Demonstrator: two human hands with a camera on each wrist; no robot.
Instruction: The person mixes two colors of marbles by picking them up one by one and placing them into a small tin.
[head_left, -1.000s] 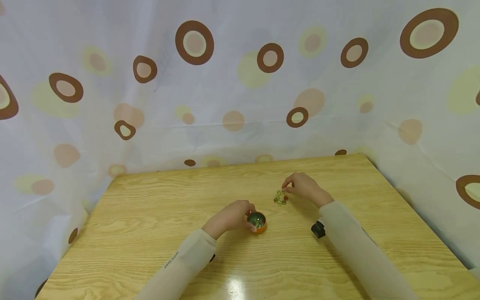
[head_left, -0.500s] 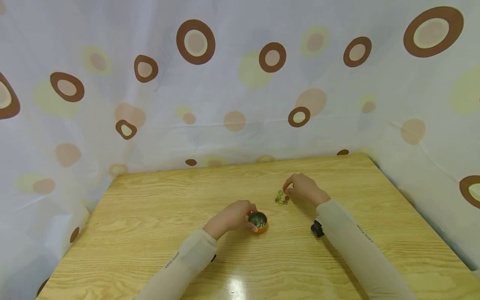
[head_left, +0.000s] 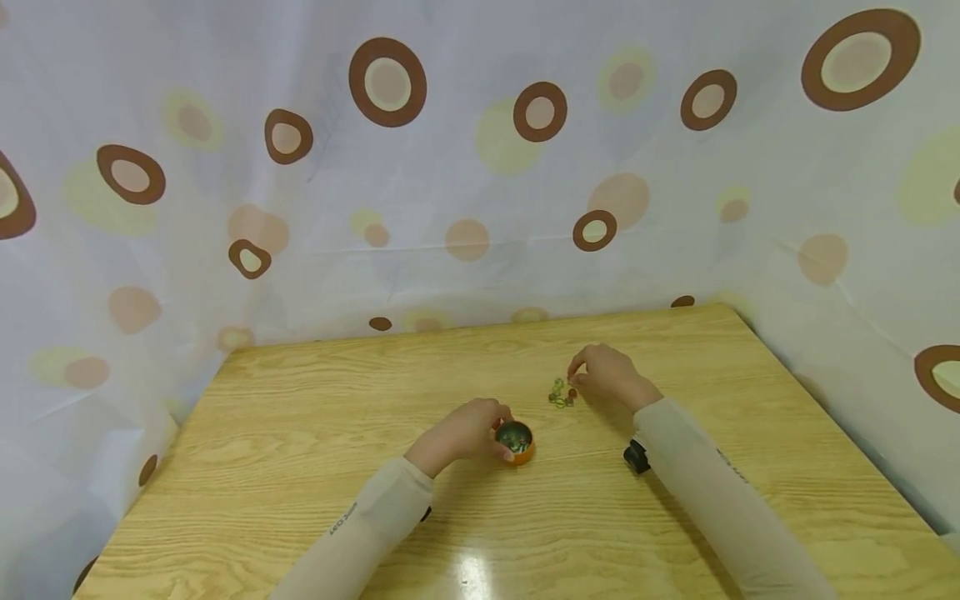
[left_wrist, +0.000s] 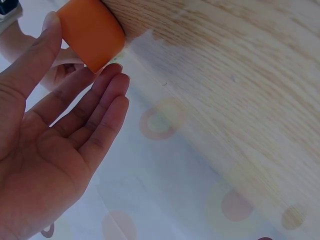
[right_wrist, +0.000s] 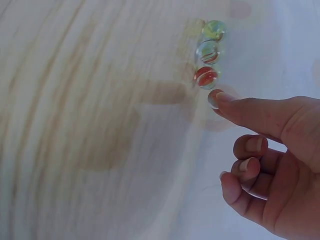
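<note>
My left hand [head_left: 472,429] grips a small orange cup [head_left: 525,457] with thumb and fingers on its sides. Its inside is dark, and glassy marbles [head_left: 514,442] lie at the bottom. In the left wrist view the cup's smooth orange wall [left_wrist: 90,32] shows against the thumb. Further right, my right hand [head_left: 607,373] is at a loose ring of glass marbles [head_left: 560,403] on the table. Its thumb and index finger pinch a small marble [right_wrist: 213,99], mostly covered by the fingertips. Just past it in the right wrist view are a red-swirled marble [right_wrist: 206,77] and a yellow-green one [right_wrist: 214,30].
The wooden table [head_left: 337,392] extends on all sides of the hands. A white curtain [head_left: 435,183] with brown and yellow circles hangs behind it and along both sides. A black wrist camera [head_left: 637,457] sits beneath the right sleeve.
Both hands stay nearly in place; the left keeps its hold on the cup. The right fingertips shift only very slightly at the ring of marbles.
</note>
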